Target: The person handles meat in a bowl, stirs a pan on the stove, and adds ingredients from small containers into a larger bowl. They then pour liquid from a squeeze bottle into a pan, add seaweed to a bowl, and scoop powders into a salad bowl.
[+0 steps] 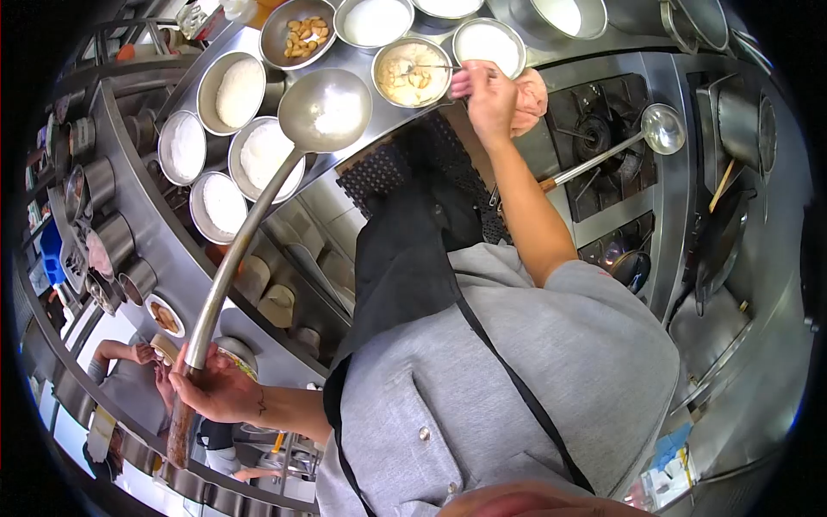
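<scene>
**Long ladle poised over the seasoning bowls; both hands occupied**

From my remote view, the steel counter carries a ring of seasoning bowls, probably ranked so each lies within a ladle's reach. The long ladle hangs above them with a little white powder in its cup. I judge that the grip far back on the handle gives that reach. A second ladle rests across the burner. The left hand is wrapped round the long ladle's handle, fingers fully closed. The right hand clutches a pink cloth, and its fingertips pinch a small spoon dipped in a bowl of pale paste.
</scene>
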Available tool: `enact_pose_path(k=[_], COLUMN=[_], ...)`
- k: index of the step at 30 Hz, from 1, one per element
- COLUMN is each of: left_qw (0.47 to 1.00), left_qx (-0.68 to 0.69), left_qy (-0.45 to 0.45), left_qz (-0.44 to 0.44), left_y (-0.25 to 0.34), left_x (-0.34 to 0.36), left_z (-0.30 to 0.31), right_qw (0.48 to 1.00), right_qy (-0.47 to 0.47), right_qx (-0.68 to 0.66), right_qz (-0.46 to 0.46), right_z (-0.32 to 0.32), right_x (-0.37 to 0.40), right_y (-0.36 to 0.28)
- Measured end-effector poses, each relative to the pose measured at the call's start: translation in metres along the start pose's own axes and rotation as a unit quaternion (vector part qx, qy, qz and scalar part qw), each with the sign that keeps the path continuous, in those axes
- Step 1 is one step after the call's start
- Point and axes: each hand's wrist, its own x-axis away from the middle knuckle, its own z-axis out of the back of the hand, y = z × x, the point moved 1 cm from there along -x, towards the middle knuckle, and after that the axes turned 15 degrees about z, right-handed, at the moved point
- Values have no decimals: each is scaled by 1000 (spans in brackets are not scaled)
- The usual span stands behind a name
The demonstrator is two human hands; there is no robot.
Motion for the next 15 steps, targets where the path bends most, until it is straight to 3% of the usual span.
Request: enact_pose_path(k=[2,3,4,5,6,8,11,14,15], left_qw=[1000,1000,1000,1000,1000,1000,1000,1000,1000], left_qx=[15,14,13,12,12,-5,-10,-8,-7], left_qy=[4,8,15,20,20,14,23,24,23], left_qz=[11,11,15,20,21,15,14,12,12], left_y=[-4,-3,-3,-4,-5,-6,-6,-10,-11], left_x=[1,3,5,6,6,6,10,10,10], left_z=[5,6,5,4,6,9,9,9,10], right_qw=[1000,964,853,825,826,866,877,861,878], right_qy=[0,-104,-199,-249,-279,-232,-169,-220,-210], right_qx=[-24,133,280,275,277,244,270,279,263], right_qz=[-2,203,394,427,403,370,359,363,340], right_z=[5,4,2,-4,-9,-6,-3,-5,-6], right_x=[-2,-1,3,8,15,17,13,17,18], right_y=[-5,-15,-21,-19,-17,-13,-26,-17,-16])
